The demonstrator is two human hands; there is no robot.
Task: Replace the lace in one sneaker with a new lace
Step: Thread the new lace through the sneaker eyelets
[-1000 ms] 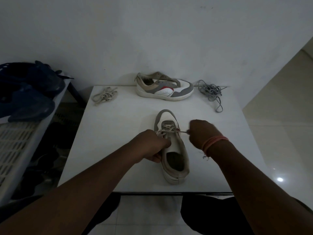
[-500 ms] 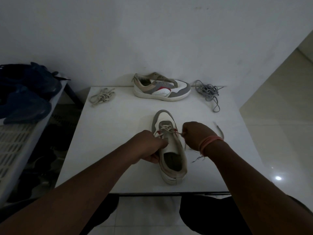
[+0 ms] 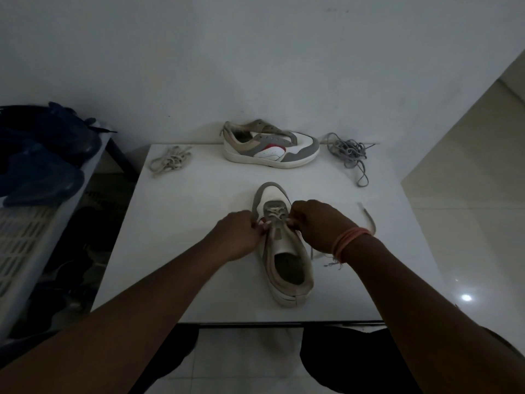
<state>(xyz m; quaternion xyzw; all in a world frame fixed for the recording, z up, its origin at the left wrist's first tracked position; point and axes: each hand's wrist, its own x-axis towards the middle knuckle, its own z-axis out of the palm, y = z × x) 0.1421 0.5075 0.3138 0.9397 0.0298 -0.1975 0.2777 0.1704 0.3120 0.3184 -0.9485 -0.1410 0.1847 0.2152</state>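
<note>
Head view: left hand point(image 3: 238, 237) and right hand point(image 3: 315, 223), each grip pinching the sneaker's point(image 3: 284, 251) lace point(image 3: 369, 220).

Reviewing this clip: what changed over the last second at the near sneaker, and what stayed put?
The right hand, earlier pulling the beige lace out to the right, came back to the eyelets of the near grey-and-white sneaker; the slack lace end now lies on the white table. The left hand stayed at the sneaker's side. Far sneaker and both lace bundles unmoved.

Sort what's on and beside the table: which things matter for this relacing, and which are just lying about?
In the job: near sneaker; beige lace threaded through it; left hand and right hand at its eyelets.

Probably idle: far sneaker, laceless; beige lace bundle; grey lace bundle; dark bag on the side rack.
</note>
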